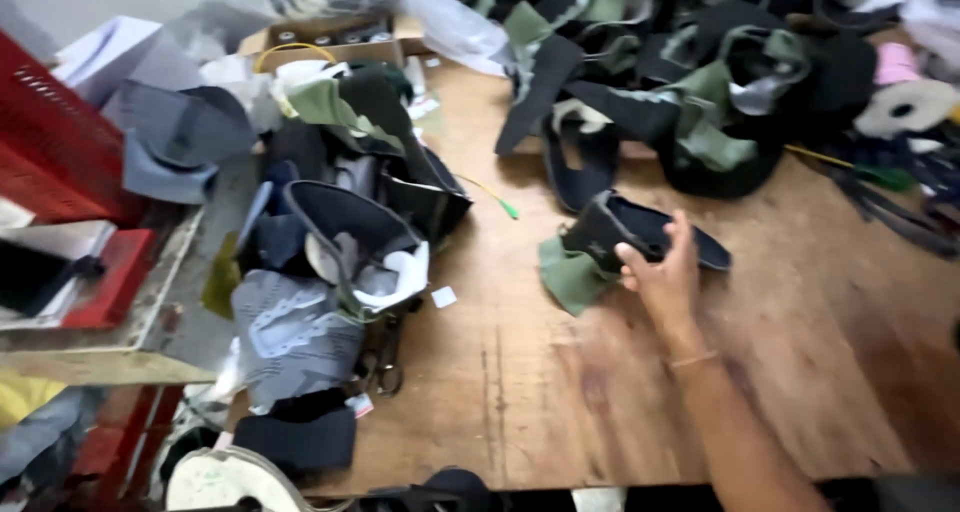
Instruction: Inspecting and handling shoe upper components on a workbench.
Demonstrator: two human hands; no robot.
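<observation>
A: Where's the rt hand at?

B: Mid-table, fingers wrapped round a dark shoe upper w/ an olive-green flap hanging off its left end. Piece lies flat on the wooden table, hand gripping its near edge. Thin band at the wrist.

A: Left hand?

B: Not in shot, can't tell its state.

A: Room to move?

B: Bare wood in front of and to the rt of the hand, down to the near table edge. Far side is packed: big heap of black & green uppers across the back. Left side another pile, grey patterned piece at the near end, scissors just beside it on the wood. Small white tag lies btwn that pile and the held piece.

A: Past the table?

B: Left edge drops to a red crate and a cluttered shelf. Cardboard box at the far left corner, clear plastic bag next to it. Pic is blurry.
</observation>
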